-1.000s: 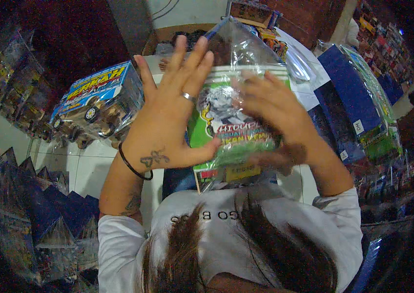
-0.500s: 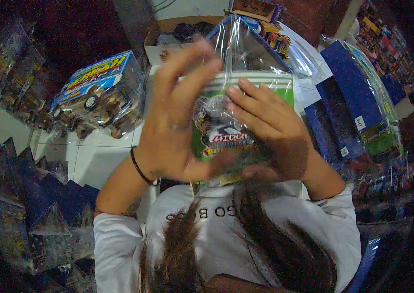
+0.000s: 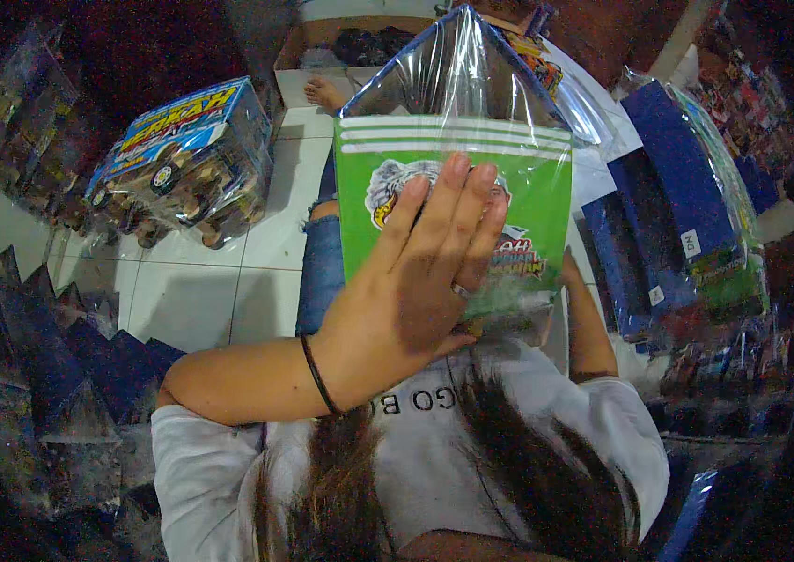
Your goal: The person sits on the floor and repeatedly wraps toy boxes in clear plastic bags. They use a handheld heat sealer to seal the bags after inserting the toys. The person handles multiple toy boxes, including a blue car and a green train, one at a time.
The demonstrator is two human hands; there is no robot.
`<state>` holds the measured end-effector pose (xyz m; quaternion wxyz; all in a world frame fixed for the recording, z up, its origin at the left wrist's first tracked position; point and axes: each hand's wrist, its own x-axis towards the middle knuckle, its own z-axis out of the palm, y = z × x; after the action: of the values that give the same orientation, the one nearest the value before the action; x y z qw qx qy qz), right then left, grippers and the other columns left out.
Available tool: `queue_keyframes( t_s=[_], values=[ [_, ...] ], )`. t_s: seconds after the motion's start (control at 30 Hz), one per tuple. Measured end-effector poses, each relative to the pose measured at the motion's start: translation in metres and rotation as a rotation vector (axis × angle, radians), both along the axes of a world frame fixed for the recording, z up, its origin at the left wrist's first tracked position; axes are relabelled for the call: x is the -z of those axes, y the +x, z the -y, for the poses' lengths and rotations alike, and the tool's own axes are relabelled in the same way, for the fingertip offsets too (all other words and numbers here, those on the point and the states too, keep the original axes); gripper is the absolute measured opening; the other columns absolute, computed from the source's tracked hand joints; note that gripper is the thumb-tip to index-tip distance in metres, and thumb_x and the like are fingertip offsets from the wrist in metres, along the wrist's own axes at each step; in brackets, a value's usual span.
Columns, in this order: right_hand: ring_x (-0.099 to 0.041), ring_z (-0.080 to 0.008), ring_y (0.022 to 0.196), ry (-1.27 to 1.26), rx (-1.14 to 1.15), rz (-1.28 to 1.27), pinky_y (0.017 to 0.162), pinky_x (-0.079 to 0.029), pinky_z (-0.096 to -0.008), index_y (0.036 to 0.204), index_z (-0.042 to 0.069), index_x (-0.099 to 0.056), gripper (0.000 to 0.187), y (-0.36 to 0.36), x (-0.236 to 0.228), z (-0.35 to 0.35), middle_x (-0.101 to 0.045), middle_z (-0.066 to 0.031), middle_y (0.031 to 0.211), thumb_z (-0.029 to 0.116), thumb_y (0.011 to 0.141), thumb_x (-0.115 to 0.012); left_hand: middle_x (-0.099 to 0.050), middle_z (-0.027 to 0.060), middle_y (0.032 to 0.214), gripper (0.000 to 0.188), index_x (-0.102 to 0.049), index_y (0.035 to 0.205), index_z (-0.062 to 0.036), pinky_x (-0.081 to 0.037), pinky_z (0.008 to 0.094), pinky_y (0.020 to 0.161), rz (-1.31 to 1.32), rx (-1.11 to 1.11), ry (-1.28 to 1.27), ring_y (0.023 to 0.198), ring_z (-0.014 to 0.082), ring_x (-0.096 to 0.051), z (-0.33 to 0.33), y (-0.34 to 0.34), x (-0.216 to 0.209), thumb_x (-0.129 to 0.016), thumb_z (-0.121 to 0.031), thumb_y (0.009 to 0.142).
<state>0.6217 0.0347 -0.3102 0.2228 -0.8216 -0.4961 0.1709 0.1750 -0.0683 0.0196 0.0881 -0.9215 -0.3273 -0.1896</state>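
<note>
A green printed cardboard box [image 3: 453, 136] with a pointed dark-blue back panel stands tilted in front of my chest. Clear plastic film [image 3: 472, 80] stretches over its peaked top and catches the light. My left hand [image 3: 439, 234] lies flat across the green front, fingers extended and close together, covering part of the printed animal picture; a ring and a dark wristband show on it. Along the box's right edge comes my right hand [image 3: 571, 272], mostly hidden behind the box, so its fingers cannot be made out.
On the left, a plastic-wrapped pack [image 3: 182, 159] with a blue and yellow header holds brown toy vehicles. Dark-blue pointed panels [image 3: 125, 365] stand in rows at lower left. Stacked blue and green boxes [image 3: 678, 187] are on the right. An open carton [image 3: 294, 61] sits behind on the tiled floor [image 3: 186, 290].
My left hand has come down from beside the box onto its front. My right hand has left the front and gone to the right edge. The box appears raised and turned slightly.
</note>
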Motion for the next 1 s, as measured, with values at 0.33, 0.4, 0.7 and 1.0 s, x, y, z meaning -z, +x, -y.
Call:
queue_keyframes(
  t_s=[0.33,0.4,0.7,1.0],
  values=[
    [-0.065,-0.0226,0.095,0.175,0.242,-1.253,0.080,-0.054,-0.0375,0.118,-0.004,-0.055,0.049,0.032,0.021,-0.036,-0.065,-0.0105,0.107,0.026,0.082,-0.069,-0.028,0.0258,0.149,0.098,-0.027,0.144,0.0036,-0.018,0.0488,0.116,0.149,0.103,0.075,0.140,0.0423,-0.022,-0.076,0.000,-0.015,-0.072,-0.045,0.072],
    [-0.059,-0.0205,0.107,0.539,0.248,-1.345,0.091,-0.050,-0.0331,0.126,0.003,-0.053,0.035,0.004,-0.092,-0.042,-0.059,-0.0113,0.121,0.022,0.096,-0.051,-0.029,0.0262,0.148,0.097,-0.027,0.144,0.0040,-0.019,0.0486,0.116,0.159,0.107,0.088,0.140,0.0424,-0.023,-0.080,0.001,-0.013,-0.071,-0.045,0.073],
    [-0.062,-0.0322,0.099,0.757,-1.666,0.261,0.085,-0.051,-0.0393,0.117,0.001,-0.059,0.043,-0.293,-0.495,-0.009,-0.057,-0.0178,0.114,0.008,0.076,-0.067,-0.027,0.0265,0.148,0.095,-0.026,0.144,0.0057,-0.020,0.0475,0.116,0.086,0.038,0.013,0.140,0.0414,-0.022,-0.067,0.000,-0.008,-0.066,-0.049,0.077],
    [-0.061,-0.0314,0.100,0.568,-1.442,0.808,0.085,-0.050,-0.0401,0.117,0.002,-0.060,0.043,-0.237,-0.498,0.034,-0.058,-0.0174,0.113,0.011,0.076,-0.067,-0.023,0.0261,0.151,0.097,-0.019,0.146,0.0064,-0.014,0.0454,0.118,0.153,0.091,0.080,0.143,0.0387,-0.015,-0.067,-0.006,-0.004,-0.065,-0.047,0.079]
  ],
)
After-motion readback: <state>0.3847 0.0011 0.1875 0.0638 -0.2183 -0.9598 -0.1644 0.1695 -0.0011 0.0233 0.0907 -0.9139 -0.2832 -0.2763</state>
